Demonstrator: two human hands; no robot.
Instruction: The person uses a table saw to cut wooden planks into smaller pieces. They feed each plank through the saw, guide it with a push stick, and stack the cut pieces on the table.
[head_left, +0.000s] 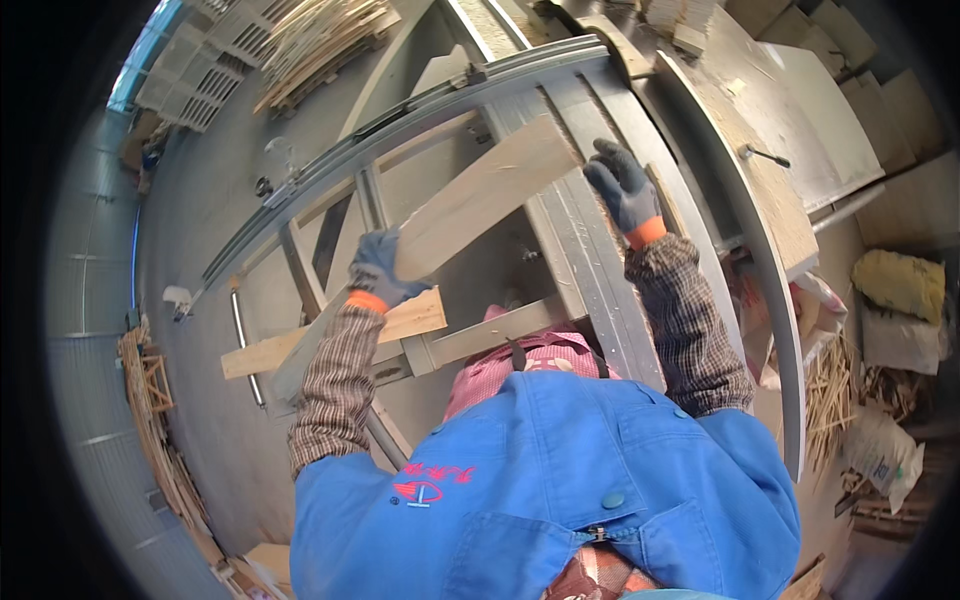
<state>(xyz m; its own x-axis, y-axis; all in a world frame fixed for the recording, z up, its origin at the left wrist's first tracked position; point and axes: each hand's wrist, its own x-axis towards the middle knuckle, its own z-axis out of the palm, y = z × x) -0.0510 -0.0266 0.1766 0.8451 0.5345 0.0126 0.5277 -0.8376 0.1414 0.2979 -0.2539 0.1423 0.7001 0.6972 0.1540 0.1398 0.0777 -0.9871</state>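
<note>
A wide, pale wooden board [490, 195] lies slanted over the metal frame of a sliding saw table [575, 235]. My left hand [382, 270], in a grey glove with an orange cuff, is closed on the board's near left end. My right hand [622, 182], gloved the same way, is by the board's far right end, a small gap apart from it. Its fingers are stretched out over the table's grooved surface, holding nothing I can see. Beside that hand lies a narrow wood strip [664, 196]. Below my left hand another board [415, 316] rests across the frame.
A long fence-like panel [745, 195] curves along the right, with a black-handled lever [768, 156] on it. Stacked wood strips [325, 45] stand at the far left. Sacks [898, 285] and thin offcuts [832, 395] lie at the right. A metal roller [243, 340] is at the left.
</note>
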